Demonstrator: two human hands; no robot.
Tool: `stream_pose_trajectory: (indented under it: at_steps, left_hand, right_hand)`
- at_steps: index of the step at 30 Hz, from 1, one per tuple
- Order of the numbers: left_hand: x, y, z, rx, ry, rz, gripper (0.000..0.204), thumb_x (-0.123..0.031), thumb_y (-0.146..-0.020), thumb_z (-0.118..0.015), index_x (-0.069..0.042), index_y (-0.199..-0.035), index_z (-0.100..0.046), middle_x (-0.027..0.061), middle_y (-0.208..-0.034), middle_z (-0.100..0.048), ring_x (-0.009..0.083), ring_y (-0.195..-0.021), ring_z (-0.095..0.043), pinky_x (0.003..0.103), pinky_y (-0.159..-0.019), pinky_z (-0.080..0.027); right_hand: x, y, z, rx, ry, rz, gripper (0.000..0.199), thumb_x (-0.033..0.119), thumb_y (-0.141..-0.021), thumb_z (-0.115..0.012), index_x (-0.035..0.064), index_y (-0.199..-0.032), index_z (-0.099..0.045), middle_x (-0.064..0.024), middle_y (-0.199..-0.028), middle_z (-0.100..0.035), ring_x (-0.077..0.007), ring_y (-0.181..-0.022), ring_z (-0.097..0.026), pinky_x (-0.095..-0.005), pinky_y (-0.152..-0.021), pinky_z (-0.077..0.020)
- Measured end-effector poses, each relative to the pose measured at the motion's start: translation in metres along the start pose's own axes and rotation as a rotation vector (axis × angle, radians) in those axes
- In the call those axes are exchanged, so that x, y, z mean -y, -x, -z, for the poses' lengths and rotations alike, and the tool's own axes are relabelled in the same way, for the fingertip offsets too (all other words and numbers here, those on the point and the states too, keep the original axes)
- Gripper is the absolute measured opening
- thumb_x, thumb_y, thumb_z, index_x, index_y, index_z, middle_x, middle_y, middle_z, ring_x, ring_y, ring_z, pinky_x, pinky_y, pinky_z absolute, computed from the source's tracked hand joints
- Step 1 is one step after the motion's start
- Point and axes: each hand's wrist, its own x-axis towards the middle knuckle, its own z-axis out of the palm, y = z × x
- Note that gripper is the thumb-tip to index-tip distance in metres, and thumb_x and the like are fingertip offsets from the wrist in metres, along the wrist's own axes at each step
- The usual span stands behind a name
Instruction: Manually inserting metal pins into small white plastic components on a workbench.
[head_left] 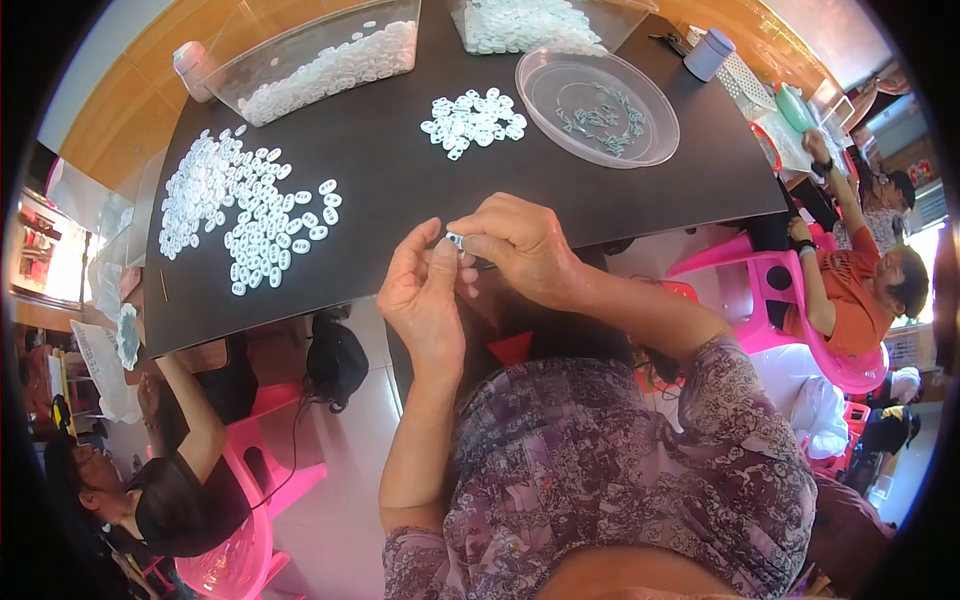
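Purple patterned shirt (pixel 600 460) is seen closest up, down at 6 o'clock. Past it, a tiny white piece (pixel 456 240) is held near the middle, clamped between thumb and fingers of both left hand (pixel 425 290) and right hand (pixel 522 248), so its details can't really be made out. From there, on the dark table (pixel 370 180), loose white ovals (pixel 265 222) are spread around 9 to 10 o'clock, a smaller pile (pixel 474 122) is parked at 12, and a clear round dish (pixel 575 82) is set around 1.

White pieces (pixel 472 122); dark tabletop (pixel 370 170); purple, patterned blouse (pixel 610 450)
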Motion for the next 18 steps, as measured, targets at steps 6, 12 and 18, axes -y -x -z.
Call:
stream_pose_trajectory:
  at_steps: [6,12,18]
  left_hand:
    - [0.011,-0.001,0.006,0.021,0.008,-0.040,0.019,-0.003,-0.088,-0.057,0.007,-0.104,-0.057,0.0064,-0.076,-0.061,0.0087,-0.060,-0.055,0.020,-0.051,-0.044]
    - [0.007,-0.002,0.004,-0.022,-0.005,-0.025,0.014,-0.001,-0.086,-0.058,0.007,-0.097,-0.060,0.0068,-0.075,-0.061,0.0090,-0.059,-0.054,0.020,-0.052,-0.044]
    - [0.006,-0.003,0.006,-0.054,0.057,-0.019,0.011,0.001,-0.085,-0.058,0.007,-0.094,-0.060,0.0076,-0.076,-0.062,0.0096,-0.059,-0.055,0.021,-0.053,-0.045]
  right_hand:
    - [0.002,0.003,-0.003,0.007,0.011,0.004,0.015,0.004,-0.078,-0.061,0.0012,-0.093,-0.064,-0.0082,-0.077,-0.061,-0.0184,-0.071,-0.056,-0.0297,-0.064,-0.0453]
    - [0.019,0.002,-0.002,-0.013,-0.044,-0.114,0.016,0.005,-0.073,-0.063,0.0020,-0.088,-0.060,-0.0075,-0.070,-0.056,-0.0242,-0.068,-0.052,-0.0345,-0.062,-0.0427]
    - [0.013,0.002,-0.004,-0.007,0.063,0.042,0.023,0.002,-0.070,-0.065,0.0018,-0.093,-0.060,-0.0079,-0.072,-0.057,-0.0222,-0.066,-0.052,-0.0333,-0.060,-0.0428]
